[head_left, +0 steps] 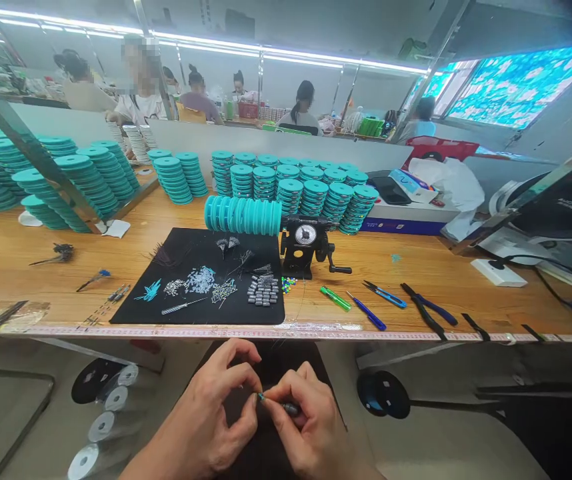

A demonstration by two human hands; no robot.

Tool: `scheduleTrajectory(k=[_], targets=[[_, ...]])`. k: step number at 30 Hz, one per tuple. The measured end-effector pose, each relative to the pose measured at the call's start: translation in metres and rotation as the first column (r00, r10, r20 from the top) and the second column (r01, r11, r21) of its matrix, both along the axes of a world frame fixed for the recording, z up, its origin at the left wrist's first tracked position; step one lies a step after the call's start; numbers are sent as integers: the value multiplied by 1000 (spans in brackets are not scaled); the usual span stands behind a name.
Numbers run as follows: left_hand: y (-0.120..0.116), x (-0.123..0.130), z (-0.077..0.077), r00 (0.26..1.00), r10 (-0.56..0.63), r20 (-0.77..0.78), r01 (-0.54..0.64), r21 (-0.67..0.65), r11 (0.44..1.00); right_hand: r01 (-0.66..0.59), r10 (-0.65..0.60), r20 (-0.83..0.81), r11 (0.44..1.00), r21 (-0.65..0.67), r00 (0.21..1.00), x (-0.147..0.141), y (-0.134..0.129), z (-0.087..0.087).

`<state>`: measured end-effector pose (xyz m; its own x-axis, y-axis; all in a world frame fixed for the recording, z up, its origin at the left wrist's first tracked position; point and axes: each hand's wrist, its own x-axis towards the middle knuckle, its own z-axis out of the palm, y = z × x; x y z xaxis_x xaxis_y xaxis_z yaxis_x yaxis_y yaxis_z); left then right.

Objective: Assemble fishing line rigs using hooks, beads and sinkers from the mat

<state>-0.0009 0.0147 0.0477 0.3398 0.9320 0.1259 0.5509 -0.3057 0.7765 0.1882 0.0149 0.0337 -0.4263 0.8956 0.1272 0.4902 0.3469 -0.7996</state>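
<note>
A long brown wooden table (326, 267) runs from side to side. On its far part stand many stacks of round turquoise plastic spools (289, 190). In front of them a flat black mat (139, 303) lies near the table's front edge. At the mat's right side stands a black metal winder with a crank (306, 247). A row of turquoise ribbed plastic discs (243, 215) sticks out from it to the left, over the back of the mat.

The left hand (229, 407) and the right hand (303, 413) are close together in front of the table, lower than its edge. The left thumb and first finger come together in a pinch. The right thumb and first finger pinch too, and its other fingers curl in around a small dark grey rounded piece (291, 409).

To the right of the mat lie black-and-blue pliers (429, 310) and small blue snips (385, 293). On the mat sit short grey tubes (263, 291) and a heap of pale clear bits (200, 281). Smallest is a tiny turquoise bit (261, 397), right where the two hands' fingertips meet.
</note>
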Motion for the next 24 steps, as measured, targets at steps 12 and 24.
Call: scheduleTrajectory(k=[12, 24], targets=[[-2, -4, 3, 1000, 5, 4, -5, -46, 999, -87, 59, -121, 966, -243, 991, -6, 3, 4], [33, -56, 11, 971, 189, -144, -167, 148, 975, -136, 0, -315, 902, -410, 949, -10, 8, -15]])
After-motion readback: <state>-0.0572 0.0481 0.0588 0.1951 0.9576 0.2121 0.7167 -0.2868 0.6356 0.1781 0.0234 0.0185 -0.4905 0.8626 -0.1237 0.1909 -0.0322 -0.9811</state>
